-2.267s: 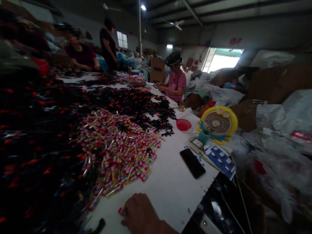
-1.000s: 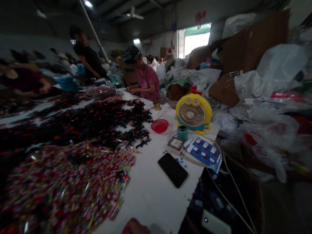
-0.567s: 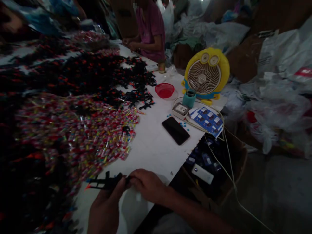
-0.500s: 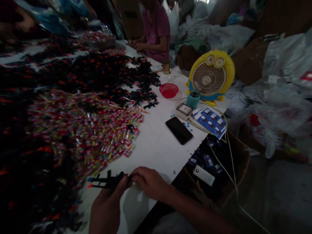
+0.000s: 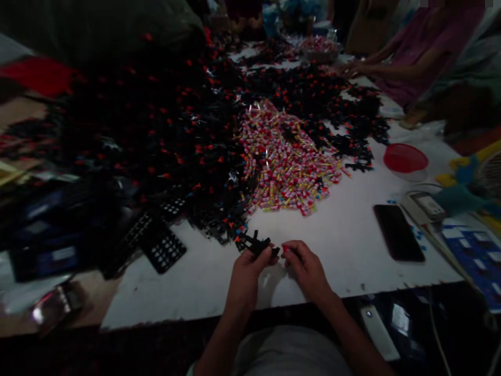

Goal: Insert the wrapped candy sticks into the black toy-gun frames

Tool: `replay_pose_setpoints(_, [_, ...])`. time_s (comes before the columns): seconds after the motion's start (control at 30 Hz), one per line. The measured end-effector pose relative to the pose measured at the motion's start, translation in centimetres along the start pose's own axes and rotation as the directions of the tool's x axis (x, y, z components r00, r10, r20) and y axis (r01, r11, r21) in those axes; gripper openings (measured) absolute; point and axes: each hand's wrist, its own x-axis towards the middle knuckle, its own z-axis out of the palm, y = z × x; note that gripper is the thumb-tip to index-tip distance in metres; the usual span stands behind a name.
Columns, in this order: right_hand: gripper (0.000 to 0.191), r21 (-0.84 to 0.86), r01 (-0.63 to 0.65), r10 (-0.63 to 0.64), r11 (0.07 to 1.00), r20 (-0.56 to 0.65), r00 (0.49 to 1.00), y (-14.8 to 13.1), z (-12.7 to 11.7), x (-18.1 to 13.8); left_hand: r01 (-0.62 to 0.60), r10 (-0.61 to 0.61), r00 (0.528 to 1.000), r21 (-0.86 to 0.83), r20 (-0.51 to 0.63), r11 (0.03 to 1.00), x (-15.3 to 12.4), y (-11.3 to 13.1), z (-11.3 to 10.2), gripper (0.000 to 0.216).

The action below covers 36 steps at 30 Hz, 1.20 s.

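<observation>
Your left hand [image 5: 248,271] hides part of the black toy gun [image 5: 256,244]. The red piece [image 5: 286,249] in your right hand [image 5: 307,267] is too small to identify. Your view's right edge crops the yellow fan [image 5: 490,150].

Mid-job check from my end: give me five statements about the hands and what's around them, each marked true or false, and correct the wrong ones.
1. The left hand holds a black toy gun. True.
2. The right hand pinches a small red piece. True.
3. The phone lies to the left of both hands. False: it lies to their right.
4. The pile of pink and yellow pieces lies beyond the hands. True.
5. The red basket is nearer the person than the phone. False: it sits farther away than the phone.
</observation>
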Motion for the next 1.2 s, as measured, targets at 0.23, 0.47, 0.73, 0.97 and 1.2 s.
replay_pose_setpoints(0.23, [0.021, -0.107, 0.064, -0.060, 0.992, 0.037, 0.998, -0.1, 1.2, 0.4, -0.007, 0.006, 1.000, -0.044, -0.017, 0.999, -0.4, 0.0, -0.9, 0.033])
replay_pose_setpoints(0.47, [0.020, -0.176, 0.162, -0.160, 0.971, 0.028, 0.987, 0.1, 1.5, 0.6, -0.012, 0.006, 0.998, -0.085, -0.067, 0.996, -0.1, -0.1, -0.6, 0.034])
replay_pose_setpoints(0.73, [0.018, -0.120, 0.047, -0.056, 0.992, -0.077, 0.995, 0.2, 1.2, 1.1, -0.003, -0.004, 0.996, -0.080, -0.087, 0.997, 0.0, 0.4, 0.2, 0.033])
replay_pose_setpoints(0.97, [0.017, -0.185, 0.145, -0.151, 0.972, -0.020, 0.988, 0.6, 1.4, 1.4, -0.019, 0.012, 0.994, -0.062, -0.111, 0.998, 0.3, 0.2, 0.3, 0.035])
replay_pose_setpoints(1.2, [0.021, -0.281, 0.355, -0.396, 0.892, -0.104, 0.912, 0.9, 3.0, 0.8, -0.093, 0.096, 0.983, 0.023, -0.156, 0.995, 0.4, -0.3, -0.1, 0.029])
